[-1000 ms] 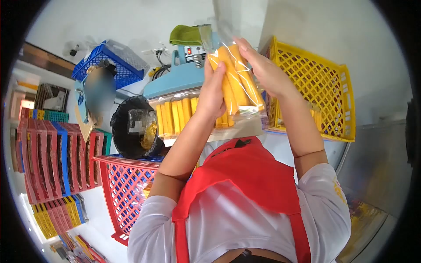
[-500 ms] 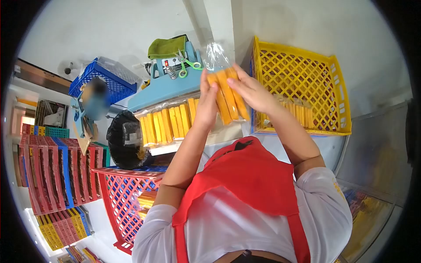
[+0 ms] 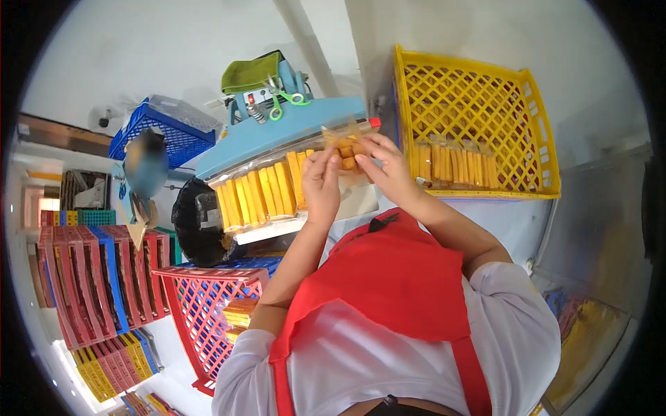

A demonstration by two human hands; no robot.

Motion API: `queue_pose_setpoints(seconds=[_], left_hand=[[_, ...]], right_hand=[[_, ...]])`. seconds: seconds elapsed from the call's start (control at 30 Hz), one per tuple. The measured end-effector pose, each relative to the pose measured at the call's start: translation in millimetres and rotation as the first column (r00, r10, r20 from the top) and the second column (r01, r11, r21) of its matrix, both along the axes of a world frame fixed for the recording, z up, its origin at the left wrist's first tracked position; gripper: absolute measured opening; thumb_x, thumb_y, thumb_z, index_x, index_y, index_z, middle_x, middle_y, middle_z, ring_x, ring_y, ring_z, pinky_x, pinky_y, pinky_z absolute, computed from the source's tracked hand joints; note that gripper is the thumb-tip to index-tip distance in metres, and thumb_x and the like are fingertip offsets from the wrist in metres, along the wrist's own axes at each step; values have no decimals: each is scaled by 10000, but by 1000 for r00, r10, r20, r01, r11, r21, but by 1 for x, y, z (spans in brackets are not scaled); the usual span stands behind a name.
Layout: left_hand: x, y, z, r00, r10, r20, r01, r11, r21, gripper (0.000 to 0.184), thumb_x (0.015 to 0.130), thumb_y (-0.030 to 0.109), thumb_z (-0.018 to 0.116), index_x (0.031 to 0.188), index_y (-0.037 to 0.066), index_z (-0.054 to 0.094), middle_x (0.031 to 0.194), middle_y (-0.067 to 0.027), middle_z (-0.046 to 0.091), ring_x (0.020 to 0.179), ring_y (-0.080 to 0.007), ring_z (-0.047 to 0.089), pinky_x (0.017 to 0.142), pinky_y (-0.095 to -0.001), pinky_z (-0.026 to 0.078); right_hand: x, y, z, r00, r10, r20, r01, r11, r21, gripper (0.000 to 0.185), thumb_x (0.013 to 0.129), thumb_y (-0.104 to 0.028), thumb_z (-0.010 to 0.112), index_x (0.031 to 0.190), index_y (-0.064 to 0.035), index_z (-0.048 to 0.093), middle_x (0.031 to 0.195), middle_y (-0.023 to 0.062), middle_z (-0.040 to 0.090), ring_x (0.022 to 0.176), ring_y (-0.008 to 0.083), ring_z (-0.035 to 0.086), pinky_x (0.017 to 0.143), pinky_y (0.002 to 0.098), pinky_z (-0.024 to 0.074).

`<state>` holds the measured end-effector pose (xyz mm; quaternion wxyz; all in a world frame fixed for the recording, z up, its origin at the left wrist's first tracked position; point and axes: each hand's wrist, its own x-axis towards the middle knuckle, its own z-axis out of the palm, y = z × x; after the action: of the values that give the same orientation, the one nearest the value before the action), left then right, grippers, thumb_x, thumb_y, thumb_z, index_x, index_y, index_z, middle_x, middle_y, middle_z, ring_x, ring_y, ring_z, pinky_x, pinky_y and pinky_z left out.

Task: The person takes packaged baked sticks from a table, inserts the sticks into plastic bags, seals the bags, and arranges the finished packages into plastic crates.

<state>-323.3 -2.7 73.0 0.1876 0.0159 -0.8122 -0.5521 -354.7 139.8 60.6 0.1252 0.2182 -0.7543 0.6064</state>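
Note:
Both my hands hold a clear plastic bag of yellow-orange sticks (image 3: pixel 349 148), its stick ends facing up towards me. My left hand (image 3: pixel 322 182) pinches the bag's left side, and my right hand (image 3: pixel 390 168) grips its upper right edge. Behind it lies the long light-blue bar of a machine that looks like a bag sealer (image 3: pixel 277 133), with a red end at the right. Below the bar, to the left of my hands, several bagged stick packs (image 3: pixel 258 196) stand in a row on a white ledge.
Green-handled scissors (image 3: pixel 276 111) and a green cloth (image 3: pixel 250 73) rest on the machine. A yellow crate (image 3: pixel 550 163) at the right contains stick packs (image 3: pixel 458 166). At the left are a black-lined bin (image 3: pixel 186 232), a red crate (image 3: pixel 182 298) with packs, a blue crate (image 3: pixel 177 139) and another person (image 3: pixel 132 201).
The bag has tipped from lying lengthwise in view to end-on, and its clear top no longer stands up beyond my fingers. My fingers have moved to its near end. The view has shifted slightly.

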Motion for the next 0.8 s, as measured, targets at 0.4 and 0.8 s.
queue_pose_setpoints(seconds=[0.4,0.8], left_hand=[[13,-9,7,994,-108,-1,106,970,219,127,856,83,466,780,21,548,997,-72,489,793,-96,483,661,-216,418],[-7,-12,-14,942,-318,112,188,772,607,85,843,52,498,865,3,563,815,-48,568,708,-88,507,608,-214,423]], right_hand=[[8,17,10,944,287,165,-263,953,-151,83,773,-91,578,776,-10,596,838,81,581,682,127,534,605,258,428],[-14,13,-6,895,340,288,-249,917,-311,93,764,-51,592,824,19,604,859,46,592,741,81,545,666,218,441]])
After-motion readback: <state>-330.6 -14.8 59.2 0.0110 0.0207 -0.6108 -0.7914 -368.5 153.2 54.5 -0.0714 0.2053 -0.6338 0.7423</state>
